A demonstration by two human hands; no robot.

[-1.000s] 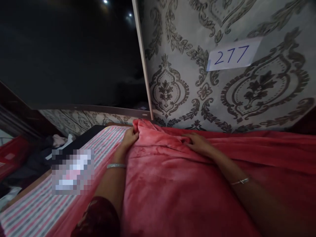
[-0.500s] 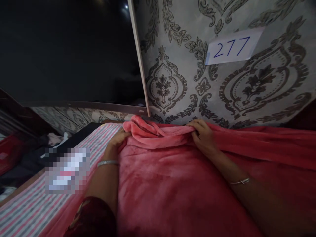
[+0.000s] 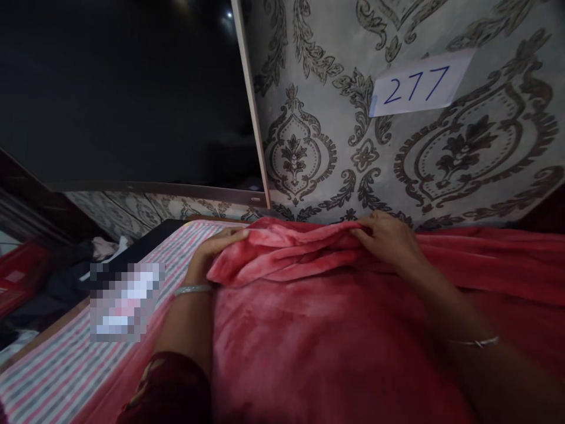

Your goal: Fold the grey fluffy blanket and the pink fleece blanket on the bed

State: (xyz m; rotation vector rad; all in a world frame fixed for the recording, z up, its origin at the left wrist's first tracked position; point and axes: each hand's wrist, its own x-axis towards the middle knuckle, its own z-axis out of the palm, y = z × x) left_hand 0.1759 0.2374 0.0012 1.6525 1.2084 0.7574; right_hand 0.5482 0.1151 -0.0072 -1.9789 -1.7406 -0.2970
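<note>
A plush red blanket (image 3: 318,341) spreads across the surface in front of me, its far edge bunched into soft folds below the wall. My left hand (image 3: 220,244) grips the left end of those folds, thumb on top and the other fingers mostly hidden. Farther right, my right hand (image 3: 388,238) pinches the upper edge of the same bunched strip between thumb and fingers. Between my two hands the folded edge runs slightly slack, in several wrinkles.
A striped cloth (image 3: 57,365) lies along the left, with a blurred-out item (image 3: 128,303) on it. Behind stands a large dark screen (image 3: 132,94). A paper marked 277 (image 3: 419,85) is on the patterned wall (image 3: 318,118). Red and dark items (image 3: 22,271) sit far left.
My right hand has moved right along the blanket's edge. The bunched folds have flattened and spread nearer me, and my left hand has shifted slightly right, its thumb now on top.
</note>
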